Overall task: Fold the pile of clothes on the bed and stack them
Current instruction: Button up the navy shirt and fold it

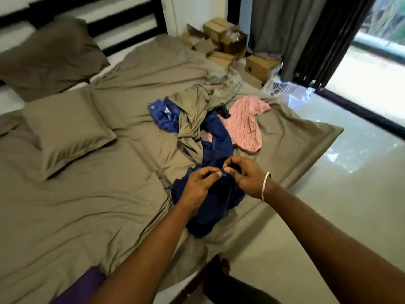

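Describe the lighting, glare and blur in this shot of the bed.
Head view: daylight enters from the window on the right, throwing bright glare on the glossy floor; the pillows and headboard on the left look soft and smeared; wide-angle bending curves the edges; both hands on the navy garment stay fairly sharp.

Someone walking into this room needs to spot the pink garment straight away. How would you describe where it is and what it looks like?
Start at the bed with its olive-brown sheet, and look to the corner nearest the window. In the pile of clothes there, the pink garment lies on the window side, beside the dark blue garment that both hands pinch. It is the only pale pink, finely patterned piece; its neighbours are blue or olive.
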A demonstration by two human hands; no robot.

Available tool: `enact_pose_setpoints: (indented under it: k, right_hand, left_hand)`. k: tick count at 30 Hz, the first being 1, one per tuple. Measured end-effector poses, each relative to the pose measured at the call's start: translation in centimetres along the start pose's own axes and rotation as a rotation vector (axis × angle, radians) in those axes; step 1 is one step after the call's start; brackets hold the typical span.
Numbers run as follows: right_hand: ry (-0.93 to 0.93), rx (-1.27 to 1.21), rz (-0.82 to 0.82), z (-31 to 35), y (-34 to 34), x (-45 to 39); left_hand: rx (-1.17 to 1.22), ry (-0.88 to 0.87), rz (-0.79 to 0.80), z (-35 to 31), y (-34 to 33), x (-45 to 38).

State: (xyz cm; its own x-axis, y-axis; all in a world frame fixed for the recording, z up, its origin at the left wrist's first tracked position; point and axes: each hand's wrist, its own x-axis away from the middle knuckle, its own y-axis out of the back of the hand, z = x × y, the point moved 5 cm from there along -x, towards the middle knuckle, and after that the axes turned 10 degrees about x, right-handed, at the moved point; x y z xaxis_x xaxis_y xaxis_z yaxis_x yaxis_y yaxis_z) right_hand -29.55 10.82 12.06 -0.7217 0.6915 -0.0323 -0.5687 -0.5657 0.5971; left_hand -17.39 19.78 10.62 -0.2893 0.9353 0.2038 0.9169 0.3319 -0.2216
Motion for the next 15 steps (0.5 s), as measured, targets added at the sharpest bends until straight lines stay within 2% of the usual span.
enact_pose_setpoints:
  k: [7,11,15]
  right_hand:
    - [0.201,0.150,-0.035,7.8,3.9,4.0]
    - [0.254,0.127,-0.013,8.4,6.3,3.6]
    - [0.285,0.040,0.050,8.2,9.6,2.2]
  left_hand:
    - [0.135,-0.046,-0.092,-5.4,-2.7,6.2]
    - [0.011,-0.151,-0.122,-7.8,-4.9,6.7]
    - [-0.016,-0.200,-0.159,-9.9,-7.7,6.1]
